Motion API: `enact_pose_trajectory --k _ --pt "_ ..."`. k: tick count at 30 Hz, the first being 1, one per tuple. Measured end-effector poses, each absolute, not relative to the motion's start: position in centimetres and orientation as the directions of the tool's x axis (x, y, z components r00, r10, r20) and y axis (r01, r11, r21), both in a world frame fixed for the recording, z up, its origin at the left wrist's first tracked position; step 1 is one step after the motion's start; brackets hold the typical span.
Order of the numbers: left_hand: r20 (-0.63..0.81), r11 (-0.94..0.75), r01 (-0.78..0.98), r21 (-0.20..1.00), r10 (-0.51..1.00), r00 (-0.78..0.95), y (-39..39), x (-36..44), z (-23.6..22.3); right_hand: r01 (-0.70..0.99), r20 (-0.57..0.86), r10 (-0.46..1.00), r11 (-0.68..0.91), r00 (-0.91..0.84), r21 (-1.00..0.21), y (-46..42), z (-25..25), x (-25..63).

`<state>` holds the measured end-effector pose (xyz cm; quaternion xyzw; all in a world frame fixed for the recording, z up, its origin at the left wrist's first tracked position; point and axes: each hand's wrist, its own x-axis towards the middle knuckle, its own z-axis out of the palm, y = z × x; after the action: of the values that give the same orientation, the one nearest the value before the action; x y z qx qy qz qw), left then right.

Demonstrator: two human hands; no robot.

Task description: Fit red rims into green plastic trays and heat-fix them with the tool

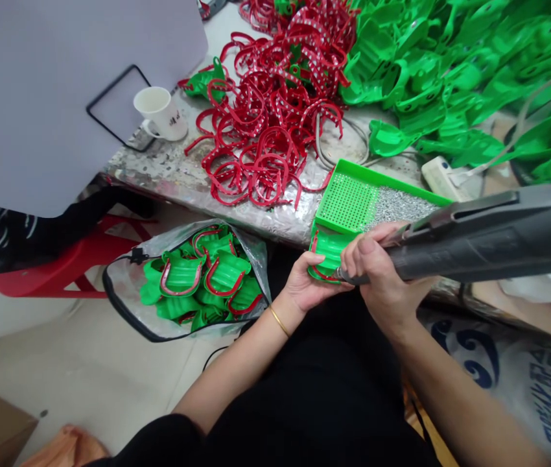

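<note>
My left hand [307, 282] is closed on a curved green plastic part [330, 250] with a red band along its edge. In my right hand [380, 272] is a black electric screwdriver [480, 237], gripped near its front end. Its tip meets the red edge of the green part, close to my left fingers; the exact contact is hidden by my right fingers. Just beyond my hands sits a green perforated tray [348, 201] with many small silver screws [397, 204] at its right side.
A pile of red spotted bands [266, 123] and a heap of green parts [450, 78] cover the table's back. A white mug [160, 113] stands at left. Below, an open clear bag [124, 285] holds assembled green-and-red parts. A white power strip [443, 178] lies right of the tray.
</note>
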<state>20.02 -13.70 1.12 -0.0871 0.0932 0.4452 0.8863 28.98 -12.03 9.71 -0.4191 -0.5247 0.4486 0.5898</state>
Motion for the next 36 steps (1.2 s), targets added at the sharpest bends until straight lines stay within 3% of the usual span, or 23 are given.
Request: enact_pose_trajectory --k 10,19,26,36 --pt "-0.286 0.594 -0.796 -0.113 0.748 0.599 -13.7 20.0 1.2 -0.145 0.292 0.95 0.307 0.114 -0.941 -12.9 9.2 28.6" --pt "-0.247 0.602 -0.78 -0.169 0.741 0.625 -13.7 19.9 2.5 -0.218 0.168 0.986 0.166 0.009 -0.962 -10.1 11.6 29.6" --pt "-0.234 0.638 -0.753 -0.161 0.717 0.657 -13.6 20.1 2.6 -0.052 0.348 0.909 0.368 0.229 -0.928 1.0 13.8 30.5" --pt "-0.26 0.643 -0.748 -0.168 0.702 0.662 -13.3 20.0 2.1 0.095 0.323 0.895 0.308 0.308 -0.946 8.5 7.8 30.1"
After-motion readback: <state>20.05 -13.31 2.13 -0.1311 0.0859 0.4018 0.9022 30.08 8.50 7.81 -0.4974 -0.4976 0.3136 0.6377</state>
